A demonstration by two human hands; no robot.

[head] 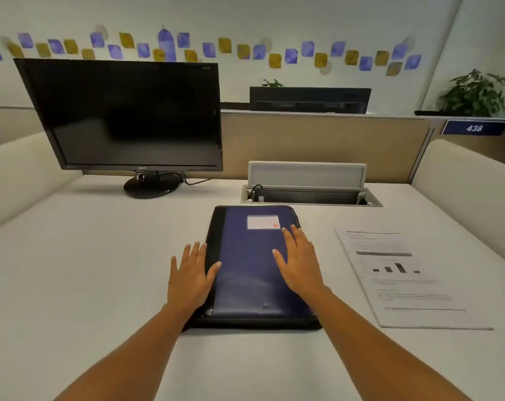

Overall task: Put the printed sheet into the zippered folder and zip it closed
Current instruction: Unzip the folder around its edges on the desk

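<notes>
A dark blue zippered folder (245, 270) with a black spine and a white label lies closed and flat on the white desk in front of me. My left hand (189, 277) rests open at the folder's left edge, thumb on the cover. Flat on the right half of the cover lies my right hand (299, 263), fingers spread. To the right of the folder, apart from it, the printed sheet (410, 280) with text and a small bar chart lies flat on the desk. Neither hand holds anything.
A black monitor (129, 117) on a round stand occupies the back left. Behind the folder an open cable box (309, 195) with a raised lid is set into the desk (86, 256). Padded cubicle walls rise on both sides, with a partition at the back.
</notes>
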